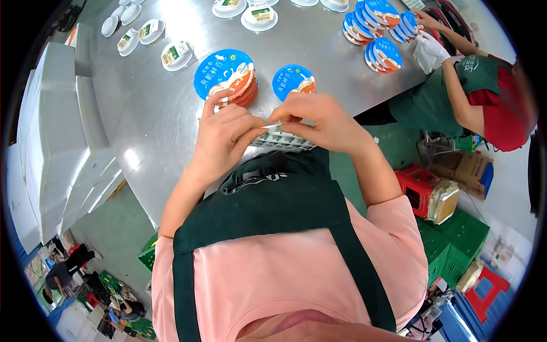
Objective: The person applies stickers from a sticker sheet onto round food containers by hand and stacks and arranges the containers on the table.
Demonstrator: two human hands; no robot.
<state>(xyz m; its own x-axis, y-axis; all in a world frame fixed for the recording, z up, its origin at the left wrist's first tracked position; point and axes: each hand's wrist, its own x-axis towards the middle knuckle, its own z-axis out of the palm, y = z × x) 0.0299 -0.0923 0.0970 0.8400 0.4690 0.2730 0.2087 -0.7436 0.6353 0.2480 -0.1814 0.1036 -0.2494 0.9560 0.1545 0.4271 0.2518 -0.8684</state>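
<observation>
Between my hands is a sheet of small printed labels (285, 141), held over the table's near edge. My left hand (225, 137) pinches its upper edge with thumb and forefinger. My right hand (322, 122) is closed on the same edge, a few centimetres to the right. A thin white strip shows between the two sets of fingertips; whether it is a separate label I cannot tell. Just beyond my left hand lies a stack of round blue and orange printed lids (223, 71). Another blue and orange lid (293, 80) lies beyond my right hand, partly covered by it.
White containers with labels (176, 55) stand on the metal table (154, 108) at the back and left. More blue lids (383, 54) lie at back right, where a co-worker (456, 102) wearing a white glove handles some. Red and green crates (456, 228) stand at right.
</observation>
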